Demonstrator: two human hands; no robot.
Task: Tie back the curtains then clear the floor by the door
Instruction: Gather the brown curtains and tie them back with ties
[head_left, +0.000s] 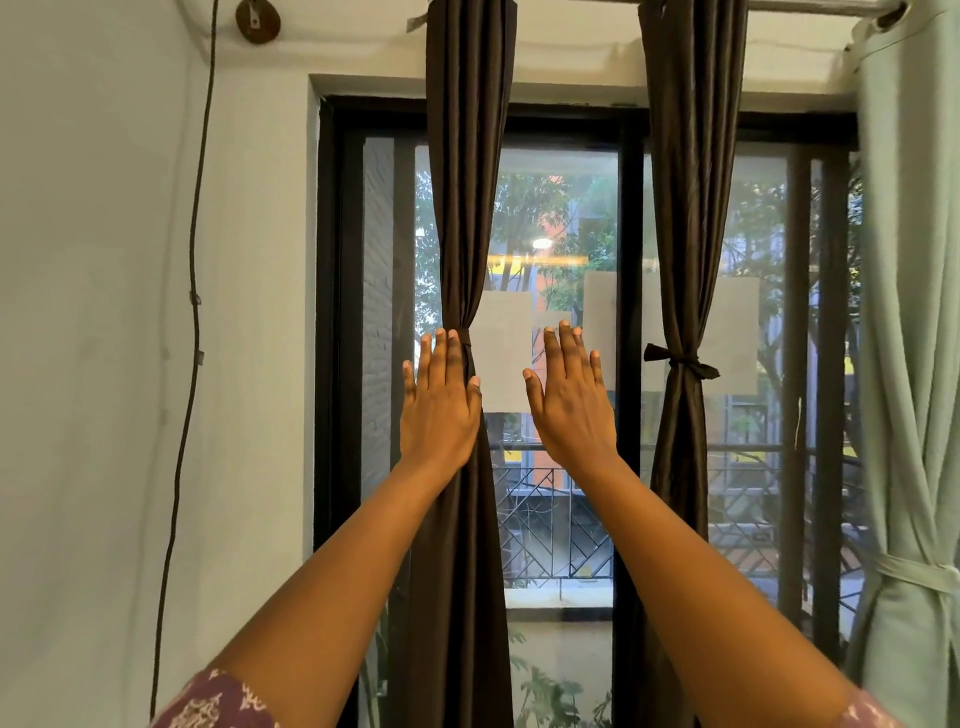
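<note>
Before the dark-framed glass door (623, 364), two dark brown curtains are hanging from a rod near the ceiling. The left curtain (462, 208) is gathered into a narrow column and cinched at mid-height by a thin dark band (466, 340), then widening again toward the bottom. The right curtain (685, 208) is looking much the same, pinched in by a dark tie (681, 361) whose knotted ends are sticking out to either side. A pale green curtain (909, 364) is hanging at the far right edge, bound low down by a matching green sash (914, 571).

The person's left hand (440, 400) is reaching up with fingers straight and together, palm facing away, lying over the left curtain just below its band; whether it is actually touching the cloth cannot be told. The right hand (569, 395) is raised beside it, between the two brown curtains, fingers straight and slightly spread, holding nothing. Both forearms are bare, with patterned purple sleeves (218, 701) showing at the bottom.

Pale patches (504, 358) are showing on the glass. Beyond the glass a metal railing (550, 519), trees and buildings are showing. A pale wall (104, 364) is filling the left side, with a dark cable (192, 312) running down it from a round brown fitting (257, 21) near the ceiling.
</note>
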